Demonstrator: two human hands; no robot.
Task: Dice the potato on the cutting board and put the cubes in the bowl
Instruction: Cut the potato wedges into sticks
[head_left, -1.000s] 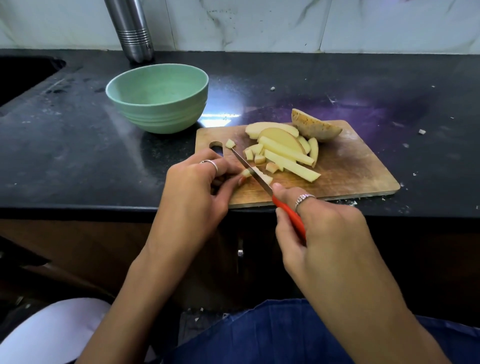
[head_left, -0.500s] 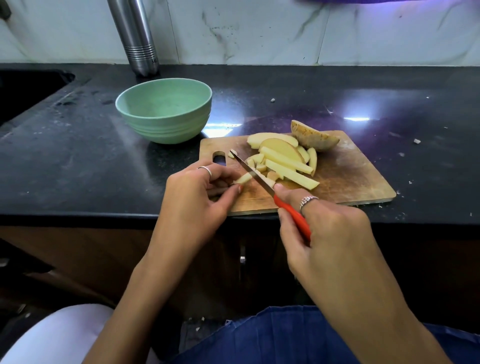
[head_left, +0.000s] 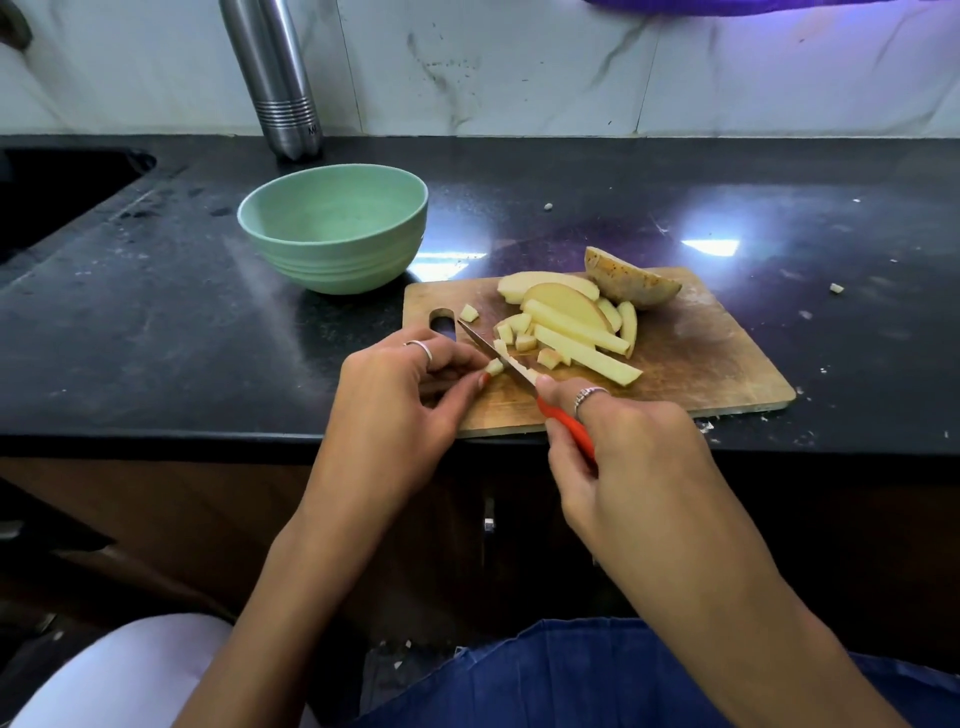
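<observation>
Head view: right hand (head_left: 618, 447) grips an orange-handled knife (head_left: 519, 371); left hand (head_left: 405, 389) pinches a potato stick (head_left: 494, 367) on the wooden cutting board (head_left: 717, 358). Pale cubes (head_left: 514, 332), strips beyond. Smooth green bowl (head_left: 332, 228) at eleven o'clock.

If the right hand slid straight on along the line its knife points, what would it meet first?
The right hand points its knife up-left, so it would likely first meet the potato piece pinched by the left hand, then those fingers; depth is unclear.
</observation>
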